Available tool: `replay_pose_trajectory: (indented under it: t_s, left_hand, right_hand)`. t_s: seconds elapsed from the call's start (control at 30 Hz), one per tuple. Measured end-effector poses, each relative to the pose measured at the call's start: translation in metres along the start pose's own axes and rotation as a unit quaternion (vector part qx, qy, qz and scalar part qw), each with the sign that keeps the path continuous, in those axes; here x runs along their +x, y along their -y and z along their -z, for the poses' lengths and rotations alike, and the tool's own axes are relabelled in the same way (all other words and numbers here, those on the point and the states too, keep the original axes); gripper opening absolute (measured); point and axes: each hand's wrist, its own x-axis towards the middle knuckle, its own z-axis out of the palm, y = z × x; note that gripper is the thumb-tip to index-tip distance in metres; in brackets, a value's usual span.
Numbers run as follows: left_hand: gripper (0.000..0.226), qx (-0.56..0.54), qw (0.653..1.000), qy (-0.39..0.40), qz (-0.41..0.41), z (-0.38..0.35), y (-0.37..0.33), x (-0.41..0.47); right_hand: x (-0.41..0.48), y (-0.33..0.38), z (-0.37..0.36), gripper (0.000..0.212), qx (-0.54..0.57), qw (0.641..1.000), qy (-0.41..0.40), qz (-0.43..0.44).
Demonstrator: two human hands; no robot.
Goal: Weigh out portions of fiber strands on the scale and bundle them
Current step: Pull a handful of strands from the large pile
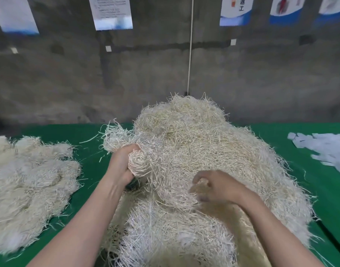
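A big heap of pale cream fiber strands (196, 143) covers the middle of the green table (319, 170). My left hand (122, 164) grips a thick tuft of strands (140, 162) at the heap's left edge, with loose ends sticking up past the fist. My right hand (217, 186) lies on the heap nearer me, its fingers curled down into the strands and blurred by motion. No scale shows in this view.
Several flattened fiber clumps (30, 182) lie at the left on the green cloth. A pile of pale blue-white paper strips (327, 149) sits at the right edge. A grey concrete wall with hanging posters stands behind the table.
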Motion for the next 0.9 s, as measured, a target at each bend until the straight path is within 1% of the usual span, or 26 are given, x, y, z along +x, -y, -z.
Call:
replay_pose_trajectory:
  t_s: [0.03,0.07,0.1,0.13,0.17,0.2,0.23,0.27,0.3,0.33,0.4,0.43,0.47,0.5,0.53,0.57,0.6,0.63,0.67,0.7,0.73,0.77,0.8,0.83,0.87,0.9]
  left_hand:
    - [0.007,-0.004,1.000,0.012,-0.004,-0.002,-0.002,-0.002]
    - [0.007,-0.009,1.000,0.025,-0.003,-0.006,-0.005,-0.005]
    - [0.005,-0.012,0.999,0.041,0.000,-0.011,-0.007,-0.009]
    - [0.005,-0.013,0.998,0.060,0.006,-0.017,-0.010,-0.014]
    - [0.010,-0.016,0.996,0.084,0.021,-0.021,-0.011,-0.017]
    - [0.015,-0.019,0.993,0.107,0.038,-0.023,-0.014,-0.019]
    - [0.018,-0.026,0.990,0.125,0.053,-0.024,-0.015,-0.020]
    - [0.019,-0.039,0.989,0.132,0.059,-0.020,-0.016,-0.020]
    - [0.017,-0.059,0.987,0.134,0.059,-0.014,-0.015,-0.017]
    - [0.013,-0.083,0.986,0.131,0.057,-0.010,-0.013,-0.015]
    - [0.011,-0.122,0.984,0.116,0.051,-0.001,-0.007,-0.011]
    - [0.019,-0.120,0.986,0.107,0.050,0.003,-0.002,-0.008]
    - [0.032,-0.095,0.989,0.105,0.049,0.004,0.004,-0.006]
    - [0.049,-0.040,0.993,0.103,0.051,0.003,0.010,-0.005]
    - [0.064,0.042,0.994,0.085,0.051,0.002,0.018,-0.001]
    - [0.074,0.134,0.987,0.077,0.054,-0.001,0.027,0.000]
    - [0.076,0.199,0.974,0.094,0.057,-0.006,0.034,-0.003]
    - [0.075,0.233,0.961,0.130,0.068,-0.014,0.041,-0.009]
    - [0.077,0.245,0.953,0.158,0.086,-0.024,0.047,-0.016]
    - [0.088,0.243,0.950,0.168,0.100,-0.030,0.053,-0.019]
    - [0.098,0.222,0.955,0.163,0.110,-0.033,0.054,-0.021]
    - [0.103,0.195,0.962,0.151,0.117,-0.034,0.053,-0.020]
    - [0.096,0.172,0.970,0.131,0.115,-0.031,0.050,-0.016]
    - [0.084,0.157,0.974,0.116,0.111,-0.030,0.046,-0.012]
    - [0.077,0.146,0.978,0.102,0.106,-0.026,0.041,-0.007]
    - [0.073,0.127,0.983,0.089,0.100,-0.025,0.036,-0.006]
  right_hand:
    - [0.001,0.009,0.008,0.043,0.037,0.998,-0.047,0.002]
    - [0.004,0.018,0.011,0.054,0.098,0.991,-0.090,0.008]
    - [0.009,0.028,0.008,0.073,0.179,0.979,-0.099,0.011]
    - [0.016,0.037,-0.001,0.091,0.246,0.966,-0.071,0.011]
    - [0.021,0.045,-0.017,0.099,0.275,0.961,-0.023,0.006]
    - [0.027,0.049,-0.035,0.092,0.281,0.960,0.014,0.001]
    - [0.031,0.047,-0.051,0.071,0.297,0.954,0.024,-0.010]
    - [0.034,0.042,-0.061,0.045,0.339,0.940,0.013,-0.026]
    - [0.035,0.036,-0.066,0.027,0.386,0.921,-0.008,-0.048]
    - [0.034,0.028,-0.068,0.022,0.415,0.907,-0.035,-0.067]
    - [0.031,0.015,-0.064,0.024,0.443,0.886,-0.088,-0.108]
    - [0.029,0.010,-0.061,0.024,0.456,0.875,-0.113,-0.119]
    - [0.028,0.007,-0.057,0.022,0.470,0.865,-0.133,-0.117]
    - [0.028,0.007,-0.052,0.017,0.480,0.858,-0.149,-0.109]
    - [0.028,0.009,-0.047,0.013,0.492,0.850,-0.161,-0.097]
    - [0.029,0.014,-0.041,0.009,0.494,0.848,-0.172,-0.090]
    - [0.031,0.022,-0.035,0.007,0.493,0.847,-0.183,-0.083]
    - [0.032,0.033,-0.028,0.008,0.481,0.854,-0.188,-0.069]
    - [0.033,0.044,-0.024,0.018,0.456,0.868,-0.190,-0.055]
    - [0.035,0.052,-0.022,0.033,0.425,0.884,-0.190,-0.050]
    - [0.036,0.055,-0.020,0.043,0.411,0.890,-0.192,-0.049]
    - [0.034,0.056,-0.016,0.040,0.418,0.885,-0.200,-0.042]
    - [0.030,0.053,-0.010,0.028,0.448,0.869,-0.208,-0.027]
    - [0.026,0.047,-0.005,0.020,0.488,0.846,-0.214,-0.016]
    - [0.023,0.039,-0.002,0.019,0.521,0.826,-0.213,-0.010]
    - [0.021,0.032,-0.002,0.018,0.532,0.823,-0.200,-0.004]
